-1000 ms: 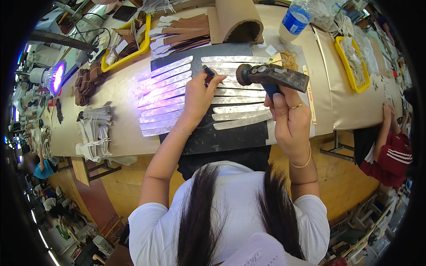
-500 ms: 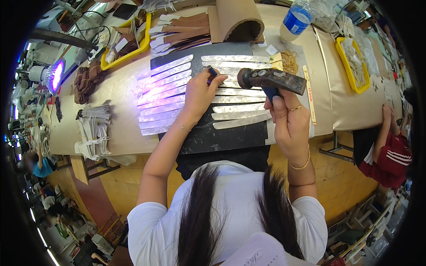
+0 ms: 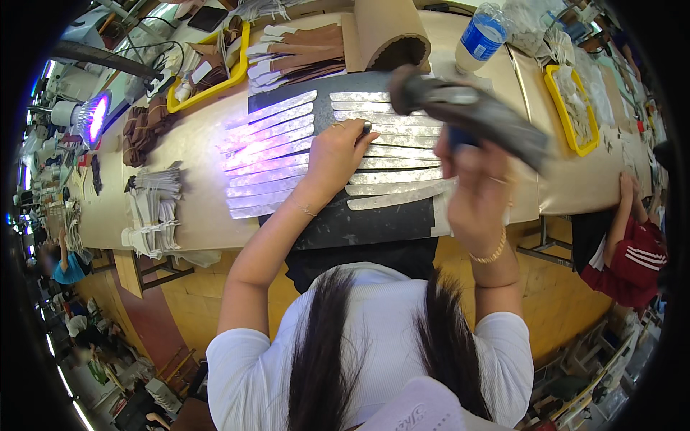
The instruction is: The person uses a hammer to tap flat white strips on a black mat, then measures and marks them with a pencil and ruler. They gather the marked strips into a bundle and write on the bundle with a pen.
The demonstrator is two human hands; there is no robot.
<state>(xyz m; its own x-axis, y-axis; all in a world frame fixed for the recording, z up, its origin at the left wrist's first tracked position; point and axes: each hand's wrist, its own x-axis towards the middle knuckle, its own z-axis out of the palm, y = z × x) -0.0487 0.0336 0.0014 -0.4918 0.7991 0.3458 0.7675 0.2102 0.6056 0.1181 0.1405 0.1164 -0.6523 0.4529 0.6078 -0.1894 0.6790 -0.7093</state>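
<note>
— What do you see on the surface (image 3: 180, 215) from where you stand?

— At the far edge, a clear plastic bottle (image 3: 481, 32) with a blue label band and a white cap; it leans a little. Left of it stands a brown cardboard roll (image 3: 388, 32), its open end toward us. Two yellow trays: one (image 3: 208, 72) at the far left holding dark pieces, one (image 3: 571, 108) on the right with pale pieces. At the left lie white bundles (image 3: 154, 212) tied together, and beyond them a lamp (image 3: 90, 118) shining purple.

— And the hands?

— The left hand (image 3: 334, 158) rests on the silver strips (image 3: 269, 158), fingers bent, pinching a small dark tool (image 3: 366, 128) against one strip. The strips lie on a dark mat (image 3: 338, 223) in two columns, each strip long from left to right and fanned a little. The left column reflects the purple light.

— The right hand?

— The right hand (image 3: 471, 187) is lifted above the right edge of the mat, and its grip is closed around the handle of a hammer-like tool (image 3: 467, 111). This tool is blurred. Its long axis runs from far-left down to near-right, the rounded dark end pointing toward the cardboard roll.

— Is anyone else there?

— At the right edge, a person in a red top (image 3: 636, 251) has one hand on the surface.
</note>
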